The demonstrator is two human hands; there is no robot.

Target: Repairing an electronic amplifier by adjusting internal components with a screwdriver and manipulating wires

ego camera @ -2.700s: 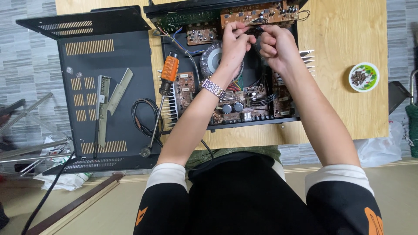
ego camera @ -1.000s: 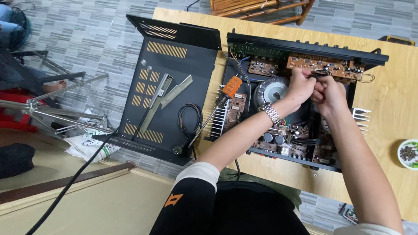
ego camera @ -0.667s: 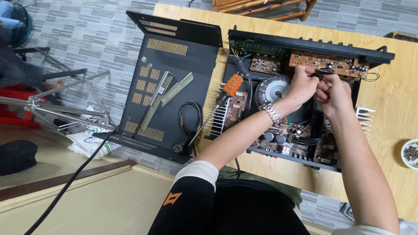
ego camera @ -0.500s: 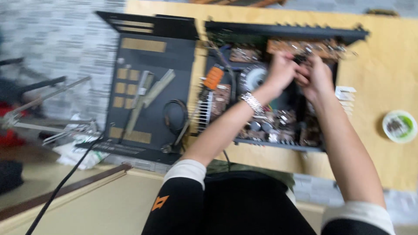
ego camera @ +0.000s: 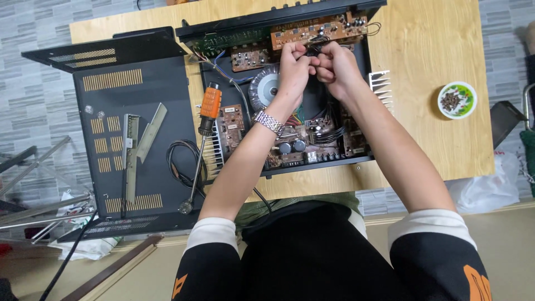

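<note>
An opened black amplifier chassis [ego camera: 223, 29] lies on a wooden table, full of brown circuit boards and a round grey toroidal transformer [ego camera: 262, 88]. My left hand [ego camera: 292, 67], with a metal watch on its wrist, and my right hand [ego camera: 337, 67] meet over the long brown board [ego camera: 334, 28] at the chassis' far side. Both pinch a dark bundle of wires [ego camera: 311, 50] between them. The fingertips hide what exactly is gripped.
An orange-handled screwdriver [ego camera: 203, 134] leans off the chassis' left edge. The removed black vented cover [ego camera: 122, 128] lies left, with metal strips [ego camera: 136, 142] and a coiled black cable [ego camera: 184, 161] on it. A small green-rimmed bowl of screws [ego camera: 456, 100] sits right.
The view has swung, so the amplifier now sits centred and upright. Both hands stay together at the far board, gripping the wires.
</note>
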